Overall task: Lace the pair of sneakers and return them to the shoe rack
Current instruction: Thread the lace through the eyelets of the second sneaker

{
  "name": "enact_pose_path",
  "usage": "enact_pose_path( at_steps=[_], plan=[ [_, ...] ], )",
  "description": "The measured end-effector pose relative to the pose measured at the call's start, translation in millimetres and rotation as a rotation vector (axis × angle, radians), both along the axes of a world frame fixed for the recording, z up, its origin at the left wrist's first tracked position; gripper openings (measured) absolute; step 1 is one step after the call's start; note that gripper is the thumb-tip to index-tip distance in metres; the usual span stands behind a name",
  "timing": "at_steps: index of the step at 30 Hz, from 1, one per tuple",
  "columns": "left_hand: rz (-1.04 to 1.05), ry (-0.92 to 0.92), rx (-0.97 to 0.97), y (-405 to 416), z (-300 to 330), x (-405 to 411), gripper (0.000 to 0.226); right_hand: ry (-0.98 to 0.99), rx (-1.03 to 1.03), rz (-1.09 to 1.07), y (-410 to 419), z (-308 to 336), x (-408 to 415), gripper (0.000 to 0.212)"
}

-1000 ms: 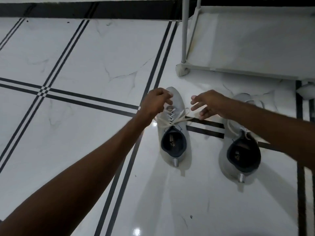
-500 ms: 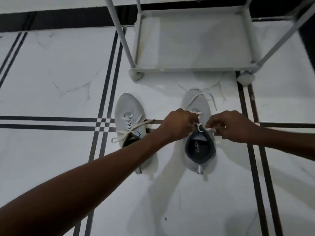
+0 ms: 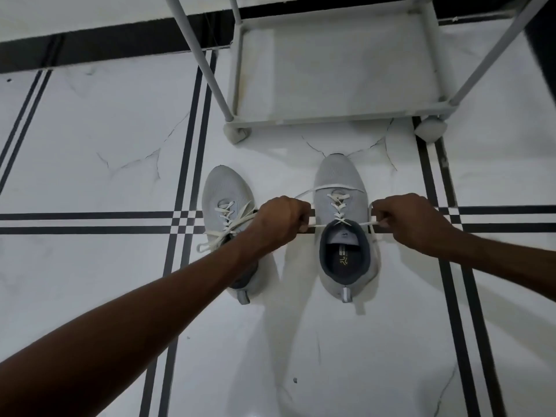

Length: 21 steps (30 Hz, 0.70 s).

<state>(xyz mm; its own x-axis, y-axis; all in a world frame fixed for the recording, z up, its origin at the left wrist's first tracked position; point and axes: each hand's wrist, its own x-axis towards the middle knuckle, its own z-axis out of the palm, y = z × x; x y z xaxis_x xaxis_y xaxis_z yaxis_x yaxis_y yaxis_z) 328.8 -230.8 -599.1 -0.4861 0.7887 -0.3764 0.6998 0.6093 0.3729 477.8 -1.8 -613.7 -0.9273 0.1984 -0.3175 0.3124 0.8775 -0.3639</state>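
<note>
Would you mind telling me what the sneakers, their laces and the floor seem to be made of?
Sneakers: probably knit fabric, matte grey with a fine weave. Laces: seemingly flat woven cord, off-white. Floor: likely polished marble or marble-look tile, glossy, white with grey veins and black inlaid stripes.

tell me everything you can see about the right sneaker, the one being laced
The right sneaker is light grey knit with a dark grey collar and lining, a printed insole and a small heel tab. It stands upright on the white floor, toe toward the shoe rack. White lace crisscrosses its eyelets; the left hand and right hand pull the ends taut sideways at the top.
</note>
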Motion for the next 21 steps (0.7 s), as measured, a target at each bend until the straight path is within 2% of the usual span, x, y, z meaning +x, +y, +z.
enact_pose_path(
  at_steps=[2,4,6,7,8,9,11,12,14,16,21],
  plan=[
    [-0.044,0.005,0.015,-1,4,2,0.011,0.052,-0.052,-0.057,-2,3,-2,0.017],
    [0.005,0.142,0.104,-3,5,4,0.017,0.150,-0.105,-0.170,-11,5,-3,0.011],
    [0.235,0.280,0.179,-3,5,7,0.023,0.225,-0.108,-0.369,-23,6,-3,0.021],
    [0.353,0.271,0.117,-1,5,10,0.036,0.226,-0.109,-0.473,-30,8,-4,0.022],
    [0.459,0.148,0.011,1,3,12,0.052,0.197,-0.129,-0.556,-34,10,-5,0.022],
    [0.579,-0.073,-0.073,5,1,13,0.062,0.130,-0.187,-0.632,-35,12,-6,0.024],
    [0.834,-0.623,-0.065,11,-1,15,0.058,-0.072,-0.444,-0.832,-34,18,-11,0.040],
    [0.926,-0.765,-0.006,13,-2,15,0.049,-0.164,-0.603,-0.920,-33,20,-13,0.045],
    [1.017,-0.811,0.144,19,-6,18,0.026,-0.309,-0.773,-0.974,-31,23,-18,0.041],
    [1.037,-0.812,0.248,25,-7,17,0.008,-0.302,-0.792,-0.959,-28,22,-24,0.035],
    [0.998,-0.906,0.376,44,1,11,0.026,0.023,-0.773,-0.810,-19,40,-45,0.018]
  ],
)
